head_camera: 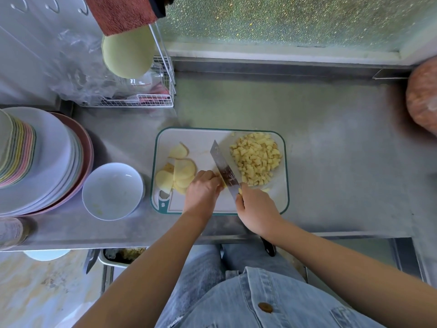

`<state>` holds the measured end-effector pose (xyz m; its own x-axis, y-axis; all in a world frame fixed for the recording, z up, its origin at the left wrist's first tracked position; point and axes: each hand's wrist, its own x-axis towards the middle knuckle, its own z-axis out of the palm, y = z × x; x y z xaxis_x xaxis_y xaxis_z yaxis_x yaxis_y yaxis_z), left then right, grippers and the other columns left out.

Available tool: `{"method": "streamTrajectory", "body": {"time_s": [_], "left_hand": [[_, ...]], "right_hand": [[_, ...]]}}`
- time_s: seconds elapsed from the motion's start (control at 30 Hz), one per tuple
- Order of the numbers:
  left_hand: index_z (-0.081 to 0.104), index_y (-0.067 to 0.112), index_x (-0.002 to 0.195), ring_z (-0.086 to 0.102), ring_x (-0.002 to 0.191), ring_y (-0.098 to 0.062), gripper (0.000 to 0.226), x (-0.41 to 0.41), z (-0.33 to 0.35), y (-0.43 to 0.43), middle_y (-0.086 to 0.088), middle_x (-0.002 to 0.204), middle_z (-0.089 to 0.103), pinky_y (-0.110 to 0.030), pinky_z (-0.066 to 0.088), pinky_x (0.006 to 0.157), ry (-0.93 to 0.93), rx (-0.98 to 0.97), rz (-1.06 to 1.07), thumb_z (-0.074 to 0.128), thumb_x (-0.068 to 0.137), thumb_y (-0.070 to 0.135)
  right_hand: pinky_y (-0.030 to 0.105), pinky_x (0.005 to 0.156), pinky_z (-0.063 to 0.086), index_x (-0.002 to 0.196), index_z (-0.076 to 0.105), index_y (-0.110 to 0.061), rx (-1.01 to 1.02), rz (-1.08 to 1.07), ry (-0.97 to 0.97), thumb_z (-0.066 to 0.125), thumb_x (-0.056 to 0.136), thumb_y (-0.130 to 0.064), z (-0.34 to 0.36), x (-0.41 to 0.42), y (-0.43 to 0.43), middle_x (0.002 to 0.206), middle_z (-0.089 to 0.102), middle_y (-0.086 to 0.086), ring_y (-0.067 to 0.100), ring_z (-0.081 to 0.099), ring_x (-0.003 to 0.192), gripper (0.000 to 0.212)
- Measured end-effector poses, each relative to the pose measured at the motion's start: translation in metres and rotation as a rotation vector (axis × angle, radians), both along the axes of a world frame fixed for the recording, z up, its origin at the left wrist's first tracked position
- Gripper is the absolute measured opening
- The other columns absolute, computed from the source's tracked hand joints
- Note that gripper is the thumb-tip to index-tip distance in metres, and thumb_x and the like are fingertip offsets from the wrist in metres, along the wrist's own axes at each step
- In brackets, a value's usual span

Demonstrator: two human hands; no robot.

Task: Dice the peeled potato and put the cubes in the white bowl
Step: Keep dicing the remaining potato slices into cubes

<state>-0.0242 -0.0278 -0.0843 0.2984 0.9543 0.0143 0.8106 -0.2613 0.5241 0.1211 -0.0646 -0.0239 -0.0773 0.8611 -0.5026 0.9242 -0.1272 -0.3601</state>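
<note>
A white cutting board [203,140] with a green rim lies on the steel counter. Potato slices [181,170] are fanned on its left side, and a heap of potato cubes [256,157] sits at its right. My right hand [256,208] grips the handle of a knife [223,168] whose blade slants across the board's middle. My left hand [202,191], fingers curled, holds potato strips against the blade; the strips are mostly hidden under it. The white bowl [113,191] stands just left of the board, holding no cubes.
A tall stack of plates [47,159] stands left of the bowl. A wire rack [146,95] with a green bowl and plastic sits at the back left. An orange bag [423,100] is at the right edge. A jar [13,232] is at the near left.
</note>
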Motion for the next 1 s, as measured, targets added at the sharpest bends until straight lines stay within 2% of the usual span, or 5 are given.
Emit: {"method": "streamTrajectory", "body": {"time_s": [0.3, 0.43, 0.53, 0.8, 1.0], "left_hand": [[0.073, 0.006, 0.072, 0.061, 0.068, -0.028, 0.017, -0.001, -0.002, -0.001, -0.008, 0.078, 0.064, -0.036, 0.054, 0.048, -0.035, -0.034, 0.016, 0.086, 0.061, 0.004], [0.074, 0.006, 0.075, 0.06, 0.068, -0.027, 0.017, -0.004, 0.001, -0.003, -0.009, 0.08, 0.062, -0.034, 0.054, 0.053, -0.094, -0.036, 0.045, 0.085, 0.063, 0.002], [0.072, 0.008, 0.081, 0.061, 0.071, -0.028, 0.022, -0.008, 0.002, -0.007, -0.008, 0.08, 0.063, -0.036, 0.055, 0.056, -0.082, -0.023, 0.035, 0.084, 0.063, 0.003], [0.074, 0.012, 0.075, 0.061, 0.072, -0.028, 0.018, -0.009, 0.002, -0.009, -0.005, 0.075, 0.065, -0.035, 0.055, 0.058, -0.03, -0.027, 0.093, 0.085, 0.063, 0.004], [0.074, 0.01, 0.07, 0.06, 0.066, -0.028, 0.019, -0.007, 0.002, -0.008, -0.004, 0.07, 0.063, -0.03, 0.052, 0.053, -0.028, -0.017, 0.09, 0.086, 0.059, 0.001]], "right_hand": [[0.034, 0.061, 0.039, 0.11, 0.048, -0.009, 0.046, -0.045, -0.003, 0.034, 0.099, -0.024, -0.013, -0.013, 0.011, 0.079, 0.058, 0.009, 0.03, 0.06, 0.077, 0.023], [0.032, 0.057, 0.035, 0.091, 0.04, -0.016, 0.072, -0.054, 0.058, 0.034, 0.1, -0.026, -0.011, -0.008, 0.017, 0.063, 0.046, 0.001, 0.024, 0.05, 0.063, 0.015], [0.032, 0.057, 0.032, 0.087, 0.036, -0.018, 0.096, -0.031, 0.058, 0.033, 0.101, -0.026, -0.004, -0.003, 0.016, 0.059, 0.04, -0.003, 0.019, 0.044, 0.058, 0.016], [0.032, 0.057, 0.032, 0.084, 0.038, -0.015, 0.064, 0.021, 0.019, 0.034, 0.098, -0.02, 0.002, -0.001, 0.006, 0.063, 0.04, 0.0, 0.023, 0.046, 0.063, 0.016], [0.033, 0.059, 0.034, 0.09, 0.042, -0.013, 0.044, 0.009, 0.025, 0.034, 0.099, -0.022, 0.0, -0.002, 0.002, 0.074, 0.05, 0.006, 0.025, 0.049, 0.068, 0.014]]}}
